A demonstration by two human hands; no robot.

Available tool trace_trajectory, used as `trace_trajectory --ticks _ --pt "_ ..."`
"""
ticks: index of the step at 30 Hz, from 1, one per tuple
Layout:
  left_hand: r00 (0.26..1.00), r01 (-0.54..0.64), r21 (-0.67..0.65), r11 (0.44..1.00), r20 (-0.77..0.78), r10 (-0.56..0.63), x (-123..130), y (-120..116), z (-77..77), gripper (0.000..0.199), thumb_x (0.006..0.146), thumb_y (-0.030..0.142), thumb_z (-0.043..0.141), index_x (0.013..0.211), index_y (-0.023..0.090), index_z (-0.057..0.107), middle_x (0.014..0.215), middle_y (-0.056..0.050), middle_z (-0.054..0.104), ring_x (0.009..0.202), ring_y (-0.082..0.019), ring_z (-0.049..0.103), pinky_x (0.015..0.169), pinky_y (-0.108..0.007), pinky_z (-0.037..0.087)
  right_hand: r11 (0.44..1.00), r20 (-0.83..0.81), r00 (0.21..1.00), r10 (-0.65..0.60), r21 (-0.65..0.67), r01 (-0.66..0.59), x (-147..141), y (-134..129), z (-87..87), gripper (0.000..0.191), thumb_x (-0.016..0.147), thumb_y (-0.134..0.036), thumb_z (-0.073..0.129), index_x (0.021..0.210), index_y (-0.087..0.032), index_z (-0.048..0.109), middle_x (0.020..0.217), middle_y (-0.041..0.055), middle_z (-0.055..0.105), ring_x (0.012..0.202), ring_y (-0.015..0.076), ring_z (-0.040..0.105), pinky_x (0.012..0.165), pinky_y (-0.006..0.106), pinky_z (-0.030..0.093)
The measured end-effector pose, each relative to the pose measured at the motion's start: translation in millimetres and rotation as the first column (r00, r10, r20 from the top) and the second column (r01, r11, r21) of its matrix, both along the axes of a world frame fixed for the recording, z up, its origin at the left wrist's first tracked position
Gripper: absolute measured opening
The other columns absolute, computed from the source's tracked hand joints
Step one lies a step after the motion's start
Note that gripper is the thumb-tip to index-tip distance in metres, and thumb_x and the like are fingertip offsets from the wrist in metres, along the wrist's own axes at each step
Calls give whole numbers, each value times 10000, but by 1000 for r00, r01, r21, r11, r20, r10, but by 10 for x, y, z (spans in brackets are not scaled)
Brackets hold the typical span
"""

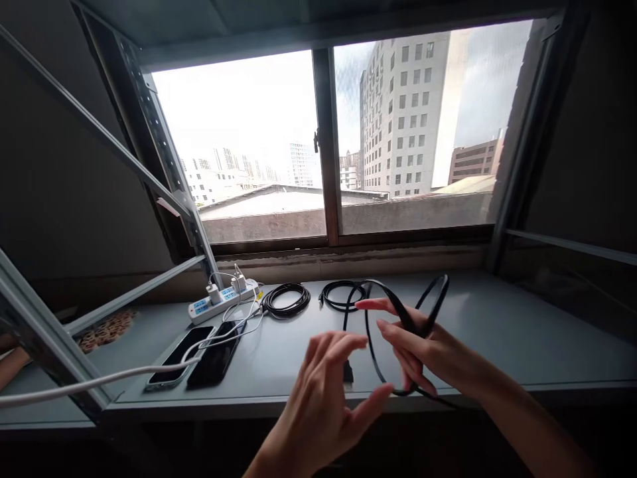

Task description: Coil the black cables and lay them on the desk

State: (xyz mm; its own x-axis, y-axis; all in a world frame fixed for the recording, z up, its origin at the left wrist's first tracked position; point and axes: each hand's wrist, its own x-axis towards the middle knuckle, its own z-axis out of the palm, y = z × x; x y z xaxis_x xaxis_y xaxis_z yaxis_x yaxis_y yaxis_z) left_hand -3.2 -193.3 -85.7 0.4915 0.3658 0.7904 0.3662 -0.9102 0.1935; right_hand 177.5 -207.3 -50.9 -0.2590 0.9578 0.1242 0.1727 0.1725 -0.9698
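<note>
My right hand (423, 345) is closed around a bunched black cable (399, 309), gripping it between thumb and fingers. Loops of it stick up above the hand and hang below it, over the front of the grey shelf (279, 362). To the left, my left hand (326, 388) holds nothing; its fingers are curved and spread from the thumb, close to the hanging loop. Between the hands hangs a dark plug (348, 372) with a pale metal end, its kind unclear. Part of the cable is hidden behind my fingers.
Two coiled black cables (288, 311) lie at the back of the shelf. On the left are a white power strip (226, 299) with chargers, white cords, and two phones (213, 365). Metal shelf posts (50, 332) flank the left side; a window (326, 146) stands behind. Another person's arm (12, 365) shows far left.
</note>
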Motion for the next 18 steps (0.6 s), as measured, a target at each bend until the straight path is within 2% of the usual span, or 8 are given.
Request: trace_trajectory --ticks 2,5,7,9,11,13,16,18 --pt "991 -132 69 989 45 129 -78 156 -2 636 778 326 644 1281 224 268 1198 -155 510 1116 -262 499 930 -414 410 995 80 995 58 -82 -51 -17 -17 58 561 892 -482 375 1347 -155 377 331 -117 336 255 73 304 314 170 322" --pt "975 -220 20 975 48 219 -138 430 -29 799 764 361 652 1376 220 158 1345 -180 379 1255 -295 367 1007 -468 343 978 294 941 165 -170 -118 -103 -75 138 446 856 -516 428 1161 -231 585 433 -75 391 275 46 308 270 141 229" --pt "972 -232 -54 971 33 234 -154 586 -66 811 791 343 620 1406 241 101 1387 -165 340 1288 -288 331 1025 -473 330 993 462 879 121 -67 -101 -171 -104 155 337 811 -492 506 979 -268 693 576 -26 486 340 46 393 287 150 260" --pt "975 -217 -119 969 31 222 -162 698 -99 782 812 310 592 1414 264 96 1405 -149 330 1300 -280 321 1033 -475 324 991 575 818 -21 123 -60 -227 -101 145 266 767 -464 566 872 -286 735 652 1 542 407 71 465 329 166 317" --pt "980 -181 -166 969 57 193 -162 774 -110 742 823 282 572 1415 278 125 1411 -136 335 1303 -271 323 1040 -474 317 962 613 780 -126 268 -55 -266 -64 129 261 752 -461 589 859 -278 740 620 9 569 441 99 494 385 186 363" --pt "978 -137 -197 971 127 164 -157 829 -87 685 834 259 553 1408 281 179 1410 -122 351 1298 -253 338 1047 -460 310 926 620 765 -174 367 -86 -292 1 126 256 775 -455 576 820 -250 721 557 -2 561 453 107 485 439 200 378" --pt "946 -50 -263 964 296 130 -152 886 -6 465 857 255 527 1306 256 405 1324 -101 470 1220 -225 437 1017 -411 349 868 593 770 -234 484 -109 -320 129 161 277 846 -397 508 684 -208 628 465 -33 476 425 80 387 456 202 326" --pt "901 43 -348 936 419 114 -163 908 50 195 880 297 492 979 208 634 1102 -88 621 1054 -213 556 911 -358 428 849 525 819 -232 521 -93 -333 238 199 273 865 -376 488 695 -199 608 456 -49 422 409 65 319 435 199 286"
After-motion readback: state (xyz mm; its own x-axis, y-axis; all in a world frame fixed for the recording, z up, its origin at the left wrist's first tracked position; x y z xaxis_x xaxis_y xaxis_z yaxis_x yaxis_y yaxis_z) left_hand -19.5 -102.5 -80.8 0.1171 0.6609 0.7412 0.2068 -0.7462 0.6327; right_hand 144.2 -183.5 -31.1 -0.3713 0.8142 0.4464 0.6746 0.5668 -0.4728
